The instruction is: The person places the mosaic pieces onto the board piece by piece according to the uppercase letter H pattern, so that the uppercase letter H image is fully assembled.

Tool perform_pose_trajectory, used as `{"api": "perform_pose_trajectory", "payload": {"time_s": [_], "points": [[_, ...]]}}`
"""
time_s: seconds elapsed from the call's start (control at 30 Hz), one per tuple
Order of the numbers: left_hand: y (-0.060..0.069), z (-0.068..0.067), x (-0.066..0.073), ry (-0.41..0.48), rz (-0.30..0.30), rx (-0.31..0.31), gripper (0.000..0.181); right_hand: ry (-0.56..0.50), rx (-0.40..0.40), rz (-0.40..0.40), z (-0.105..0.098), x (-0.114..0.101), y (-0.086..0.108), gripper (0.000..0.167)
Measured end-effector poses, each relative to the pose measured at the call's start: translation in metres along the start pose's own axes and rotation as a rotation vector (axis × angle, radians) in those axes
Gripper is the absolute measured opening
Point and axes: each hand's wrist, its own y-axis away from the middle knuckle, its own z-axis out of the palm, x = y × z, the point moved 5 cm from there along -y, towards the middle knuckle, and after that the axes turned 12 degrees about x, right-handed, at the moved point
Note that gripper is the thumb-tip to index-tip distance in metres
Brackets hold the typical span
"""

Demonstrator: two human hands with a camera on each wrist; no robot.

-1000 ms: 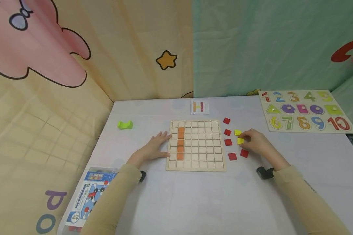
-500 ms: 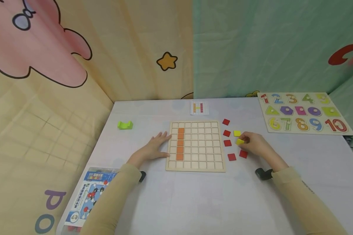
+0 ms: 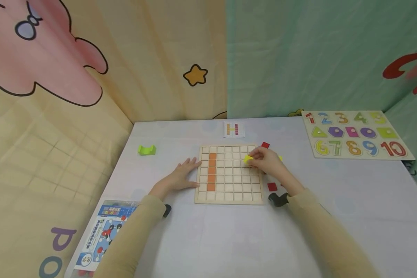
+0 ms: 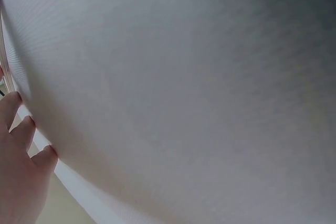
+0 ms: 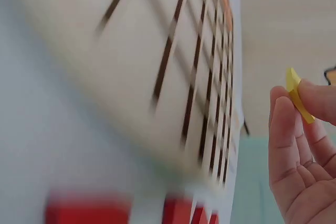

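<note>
Your right hand pinches a yellow tile, the board below it.
Probably light and stiff; hold its edges. Your left hand, fingers spread, touches the board.

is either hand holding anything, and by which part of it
The right hand pinches a yellow tile by the side nearest that hand. The left hand holds nothing; it touches the grid board.

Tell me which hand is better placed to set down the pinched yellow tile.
Probably the right hand: it pinches the yellow tile over the board, while the left hand lies spread at the board's left edge, holding no tile.
</note>
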Motion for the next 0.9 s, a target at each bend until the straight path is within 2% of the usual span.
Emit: {"api": "perform_pose_trajectory", "payload": {"time_s": [0.2,0.4,0.63,0.9], "points": [[0.000,-0.002,0.000,0.009,0.005,0.010,0.089,-0.019,-0.094,-0.093,0.043,-0.036,-0.008,0.021],[0.000,-0.001,-0.001,0.002,0.015,0.009,0.088,0.026,-0.143,-0.111,0.074,-0.046,-0.010,0.013],[-0.001,0.000,-0.002,0.004,-0.002,0.007,0.088,0.087,-0.157,-0.158,0.086,-0.046,-0.014,0.010],[-0.001,0.000,-0.001,0.010,0.015,0.005,0.087,0.146,-0.169,-0.168,0.090,-0.046,-0.016,0.008]]}}
